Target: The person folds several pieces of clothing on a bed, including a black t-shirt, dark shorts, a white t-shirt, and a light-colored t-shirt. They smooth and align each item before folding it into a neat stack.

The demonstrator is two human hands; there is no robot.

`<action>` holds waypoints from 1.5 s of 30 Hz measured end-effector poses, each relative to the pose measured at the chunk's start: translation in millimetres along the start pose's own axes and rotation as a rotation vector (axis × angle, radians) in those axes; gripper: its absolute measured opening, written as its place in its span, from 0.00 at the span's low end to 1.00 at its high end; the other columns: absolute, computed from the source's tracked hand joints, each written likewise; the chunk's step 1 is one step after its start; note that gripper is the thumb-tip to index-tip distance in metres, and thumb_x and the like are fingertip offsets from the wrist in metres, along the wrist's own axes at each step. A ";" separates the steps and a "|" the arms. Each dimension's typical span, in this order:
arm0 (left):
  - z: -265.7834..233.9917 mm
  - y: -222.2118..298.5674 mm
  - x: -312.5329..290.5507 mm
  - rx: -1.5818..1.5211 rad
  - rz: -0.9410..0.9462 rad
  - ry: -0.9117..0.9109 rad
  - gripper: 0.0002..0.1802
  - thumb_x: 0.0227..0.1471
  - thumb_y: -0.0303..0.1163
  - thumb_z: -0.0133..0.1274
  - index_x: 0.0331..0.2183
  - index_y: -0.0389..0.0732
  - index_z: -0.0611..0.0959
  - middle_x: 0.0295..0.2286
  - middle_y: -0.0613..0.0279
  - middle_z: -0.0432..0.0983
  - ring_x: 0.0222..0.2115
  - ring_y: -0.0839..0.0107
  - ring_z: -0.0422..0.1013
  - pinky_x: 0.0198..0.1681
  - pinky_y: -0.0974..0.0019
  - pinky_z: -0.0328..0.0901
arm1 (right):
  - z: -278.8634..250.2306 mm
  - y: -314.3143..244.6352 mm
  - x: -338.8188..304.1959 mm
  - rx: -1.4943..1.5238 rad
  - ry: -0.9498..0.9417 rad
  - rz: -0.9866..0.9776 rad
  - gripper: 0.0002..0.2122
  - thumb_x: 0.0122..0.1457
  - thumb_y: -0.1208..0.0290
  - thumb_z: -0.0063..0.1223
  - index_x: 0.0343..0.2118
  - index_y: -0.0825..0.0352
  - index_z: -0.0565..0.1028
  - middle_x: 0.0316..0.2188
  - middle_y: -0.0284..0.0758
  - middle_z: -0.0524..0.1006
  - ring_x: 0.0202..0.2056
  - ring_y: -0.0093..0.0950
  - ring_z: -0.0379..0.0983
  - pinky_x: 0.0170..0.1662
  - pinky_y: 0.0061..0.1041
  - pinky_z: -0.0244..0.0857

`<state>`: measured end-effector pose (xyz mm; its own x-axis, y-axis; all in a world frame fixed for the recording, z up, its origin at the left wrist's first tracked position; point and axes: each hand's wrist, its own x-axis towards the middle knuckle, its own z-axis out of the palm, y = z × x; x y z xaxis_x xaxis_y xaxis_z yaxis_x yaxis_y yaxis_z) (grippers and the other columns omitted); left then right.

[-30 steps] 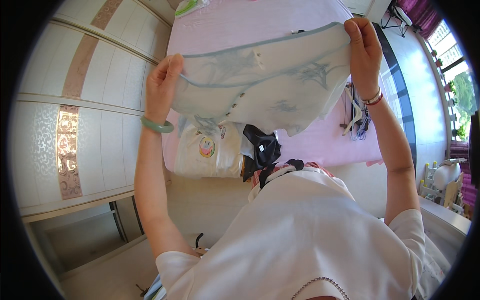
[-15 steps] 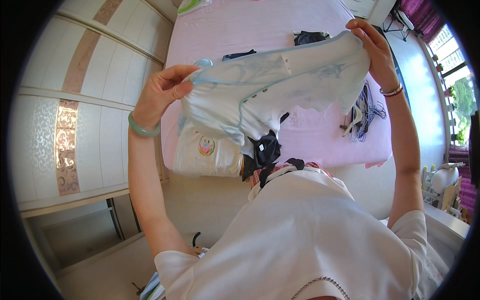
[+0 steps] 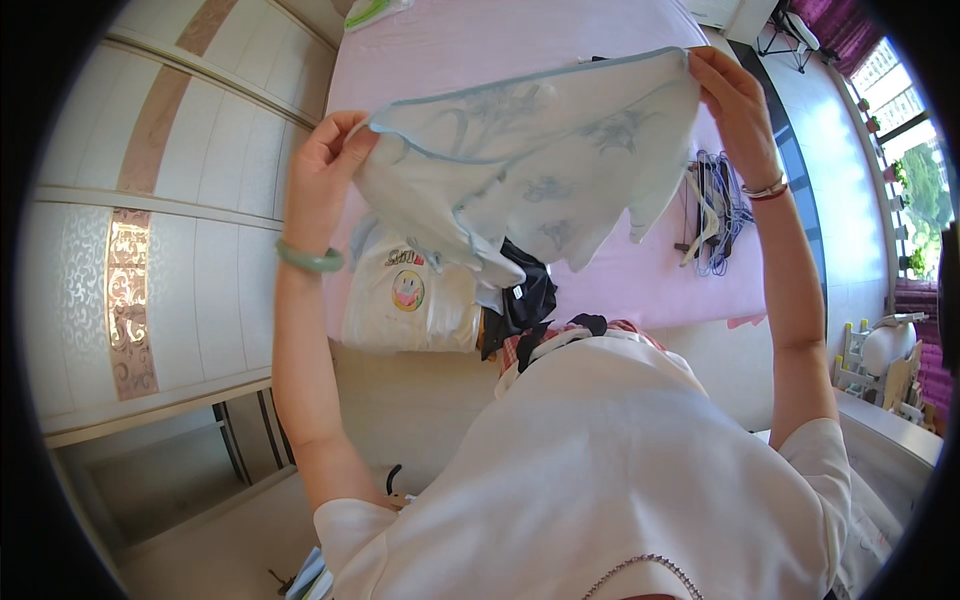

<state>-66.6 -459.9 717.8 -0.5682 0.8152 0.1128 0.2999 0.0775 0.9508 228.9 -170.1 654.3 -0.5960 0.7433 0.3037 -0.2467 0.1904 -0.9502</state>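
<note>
A thin white top (image 3: 560, 150) with pale blue trim and faint blue patterns is stretched out in the air over the bed (image 3: 640, 285). My left hand (image 3: 325, 165) pinches its left corner between thumb and fingers. Its far right corner is gripped in my right hand (image 3: 728, 95). The upper edge runs nearly straight between both hands, while the lower part hangs loose in folds. Under its left side lies a folded white shirt (image 3: 440, 310) with a round colourful print. Beside that shirt is a crumpled black cloth (image 3: 530, 300), partly hidden by the top.
A tangle of hangers (image 3: 718, 215) lies on the right side of the pink-covered bed. A green and white item (image 3: 372, 10) is at its far left corner. Sliding wardrobe doors (image 3: 190, 260) stand to the left. A window (image 3: 915, 170) is at the right.
The top has been pulled straighter along its upper edge and turned so its snaps no longer show. My left hand has risen slightly; my right hand has shifted a little left.
</note>
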 end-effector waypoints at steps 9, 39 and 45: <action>-5.5 -11.4 -3.8 0.213 0.074 0.176 0.11 0.53 0.35 0.59 0.36 0.40 0.80 0.25 0.72 0.74 0.24 0.85 0.67 0.27 0.80 0.61 | 36.3 -14.0 -10.2 -0.461 0.304 -0.533 0.05 0.61 0.73 0.51 0.36 0.69 0.75 0.26 0.27 0.73 0.27 0.14 0.64 0.31 0.13 0.59; 147.5 8.6 -30.0 -1.296 0.400 -0.371 0.19 0.57 0.35 0.52 0.50 0.47 0.71 0.51 0.47 0.62 0.46 0.58 0.69 0.48 0.60 0.69 | 143.8 -100.6 -42.8 -0.185 -0.136 -0.983 0.08 0.47 0.77 0.65 0.29 0.67 0.76 0.28 0.33 0.72 0.25 0.26 0.75 0.28 0.23 0.70; 150.0 41.4 -47.2 -1.246 0.126 -0.260 0.21 0.58 0.33 0.50 0.53 0.47 0.69 0.49 0.50 0.66 0.47 0.64 0.69 0.50 0.64 0.68 | 131.5 -92.6 -55.8 -0.222 -0.178 -0.634 0.08 0.50 0.77 0.64 0.29 0.67 0.72 0.28 0.35 0.77 0.27 0.27 0.78 0.29 0.22 0.71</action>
<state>87.6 -409.1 708.6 -0.3803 0.8762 0.2962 -0.6572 -0.4813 0.5800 184.5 -313.5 734.6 -0.5092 0.3324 0.7939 -0.4377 0.6942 -0.5714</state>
